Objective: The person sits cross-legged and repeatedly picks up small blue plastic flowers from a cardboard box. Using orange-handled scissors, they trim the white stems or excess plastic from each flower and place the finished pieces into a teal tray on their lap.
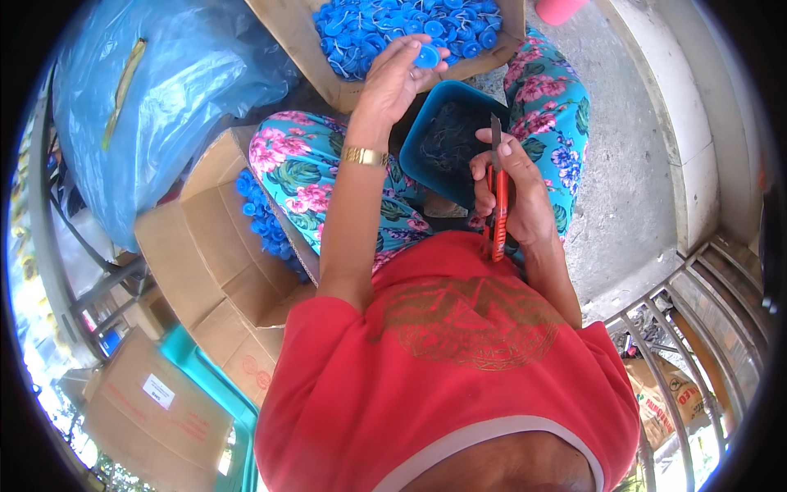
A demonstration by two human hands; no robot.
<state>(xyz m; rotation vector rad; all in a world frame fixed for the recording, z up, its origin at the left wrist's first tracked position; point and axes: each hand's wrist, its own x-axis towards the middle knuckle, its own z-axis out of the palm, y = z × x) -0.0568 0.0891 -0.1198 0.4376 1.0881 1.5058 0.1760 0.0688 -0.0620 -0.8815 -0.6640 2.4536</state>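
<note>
My left hand point(393, 78) holds one blue plastic cap point(426, 56) between its fingertips, just over the near edge of a cardboard box point(297, 43) full of blue caps point(393, 25). A gold watch sits on that wrist. My right hand point(520, 193) grips an orange utility knife point(498, 205) with its blade pointing up. The blade tip is over a teal plastic tub point(426, 123) that rests between my knees and holds dark scraps.
Another open cardboard box point(213, 238) at my left holds more blue caps point(261, 213). A big blue plastic bag point(156, 90) lies behind it. A concrete floor point(623, 164) and a metal grille point(697, 303) are at my right. A pink container point(559, 8) is at the top.
</note>
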